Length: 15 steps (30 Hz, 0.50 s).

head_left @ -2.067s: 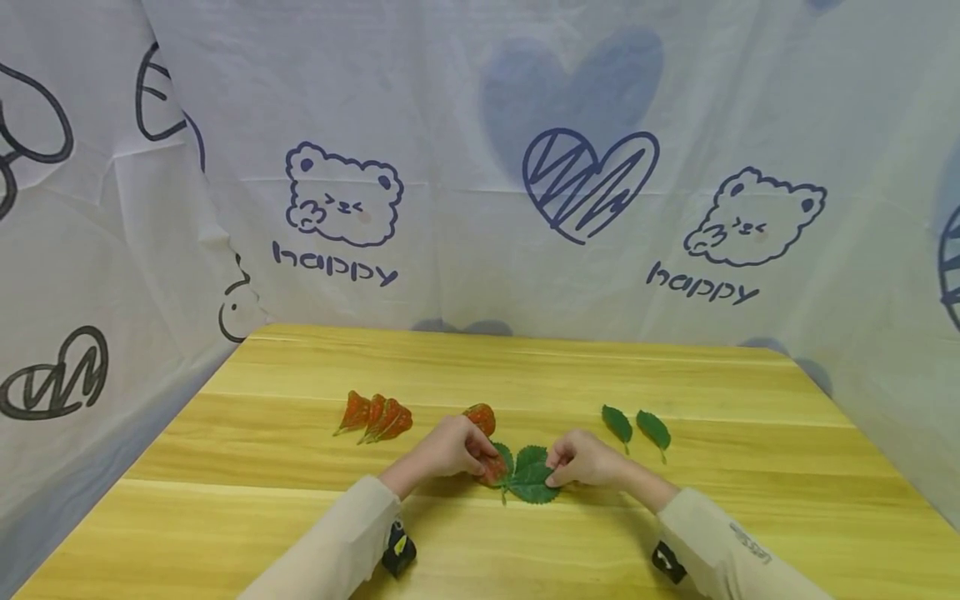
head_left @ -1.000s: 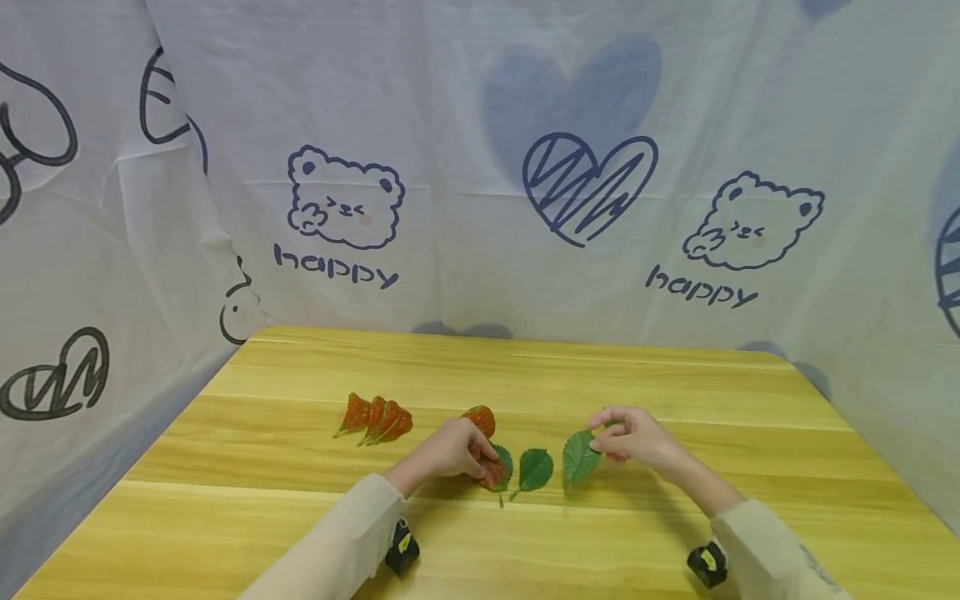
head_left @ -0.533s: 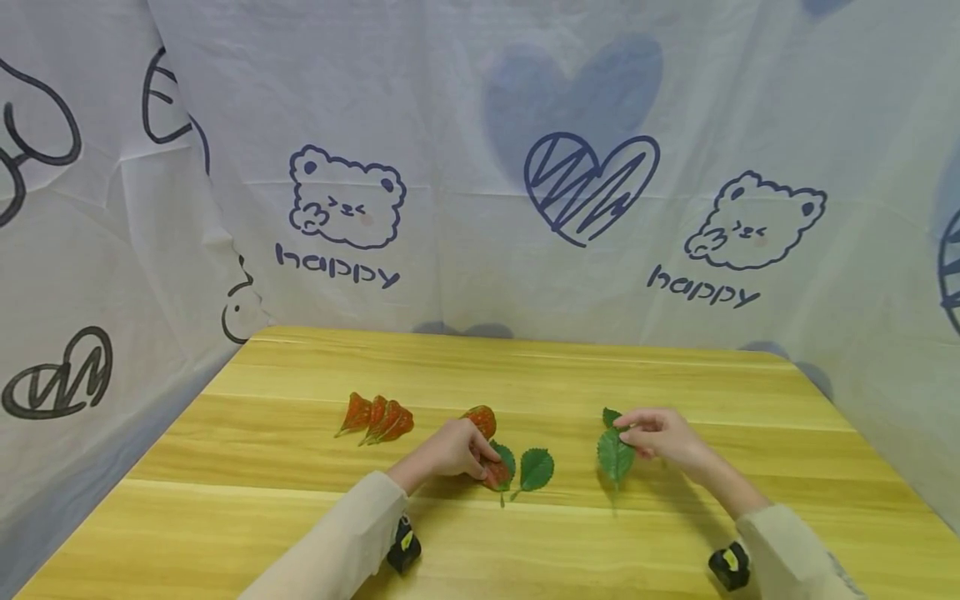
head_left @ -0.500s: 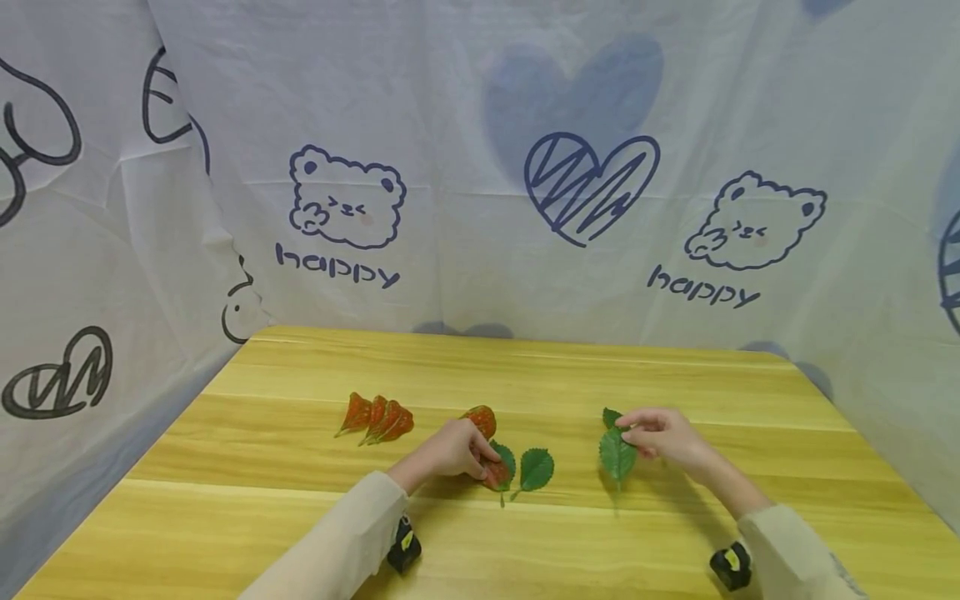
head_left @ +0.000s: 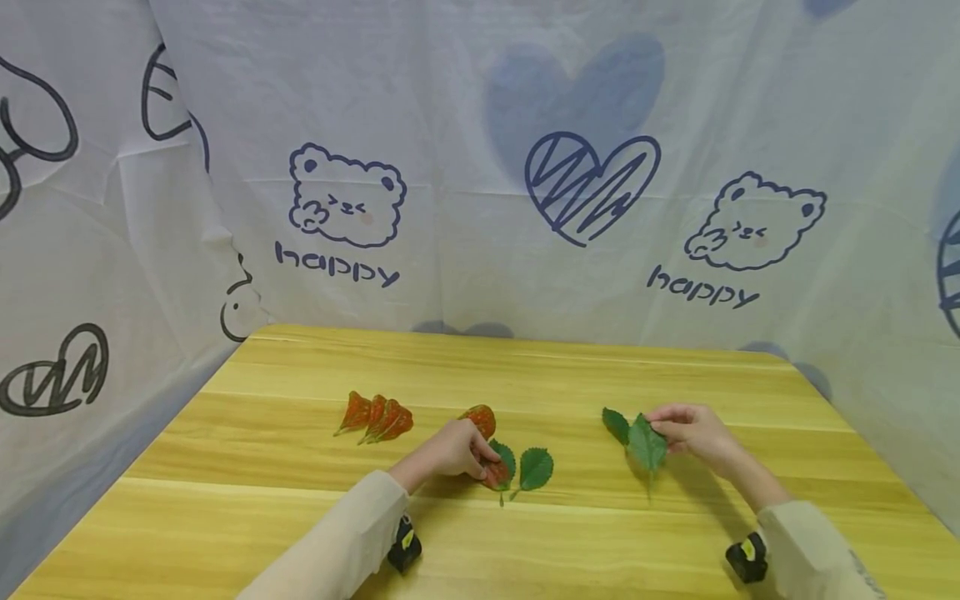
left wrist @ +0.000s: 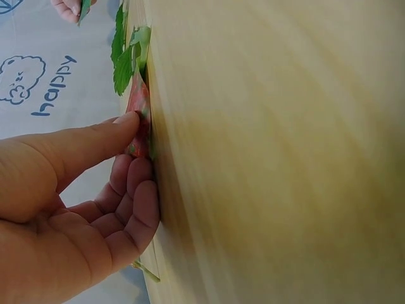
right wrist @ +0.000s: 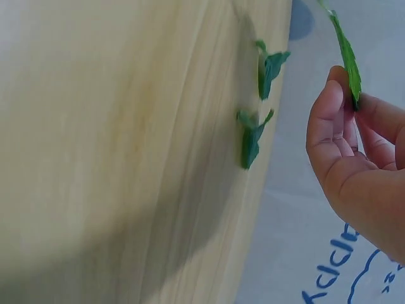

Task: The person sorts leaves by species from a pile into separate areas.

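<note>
In the head view, the right hand [head_left: 688, 429] is hovering right of centre, its fingers pinching a thin, toothed, oval green leaf [head_left: 647, 444] above the yellow wood-grain desk [head_left: 480, 550]. Compared with about two seconds ago, this leaf is no longer overlapping the rounder green leaf [head_left: 536, 468] lying near the centre; it is now hanging close to a narrow dark green leaf [head_left: 616, 424] farther right. For the work in hand, this seems to mean that it is being parted from the central cluster. The left hand [head_left: 456, 448] is staying at the centre, its fingers pinching a speckled red leaf [head_left: 497, 475], which is partly covering a toothed green leaf [head_left: 504, 454]. Another rounded red leaf [head_left: 480, 419] is showing just behind that hand, and a row of overlapping fan-shaped red leaves [head_left: 378, 418] is lying left of centre.

In the left wrist view, the thumb and fingers are clamping the speckled red leaf low against the desk, left of the middle of the frame, with greenery showing above it.

In the right wrist view, the fingers are gripping the oval green leaf at upper right, clear of the desk, while two curled green leaves [right wrist: 272, 74] are resting near the upper middle.
</note>
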Motion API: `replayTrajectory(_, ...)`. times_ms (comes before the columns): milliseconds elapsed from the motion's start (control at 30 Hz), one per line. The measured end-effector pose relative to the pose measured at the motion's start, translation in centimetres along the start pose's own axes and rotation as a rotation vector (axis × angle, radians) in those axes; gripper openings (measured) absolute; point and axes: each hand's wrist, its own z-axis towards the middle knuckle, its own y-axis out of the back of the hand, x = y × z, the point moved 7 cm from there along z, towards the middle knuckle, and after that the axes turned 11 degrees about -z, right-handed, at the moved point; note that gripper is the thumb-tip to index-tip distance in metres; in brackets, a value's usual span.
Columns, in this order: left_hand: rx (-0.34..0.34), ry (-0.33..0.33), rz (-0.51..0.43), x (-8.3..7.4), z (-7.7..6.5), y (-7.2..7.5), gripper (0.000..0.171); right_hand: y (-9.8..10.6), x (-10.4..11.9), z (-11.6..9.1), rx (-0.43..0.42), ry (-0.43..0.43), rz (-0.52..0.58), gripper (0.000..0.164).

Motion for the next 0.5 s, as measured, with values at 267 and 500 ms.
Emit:
replayTrajectory(267, 0.001, 0.009, 0.004, 0.0, 0.1, 0.1, 0.02, 1.4, -1.3, 0.3, -0.044, -0.045, 0.029, 0.033)
replayTrajectory(500, 0.0, 0.012, 0.012, -0.1, 0.0, 0.1, 0.021, 2.6, -2.5, 0.4, -0.059, -0.076, 0.101, 0.048)
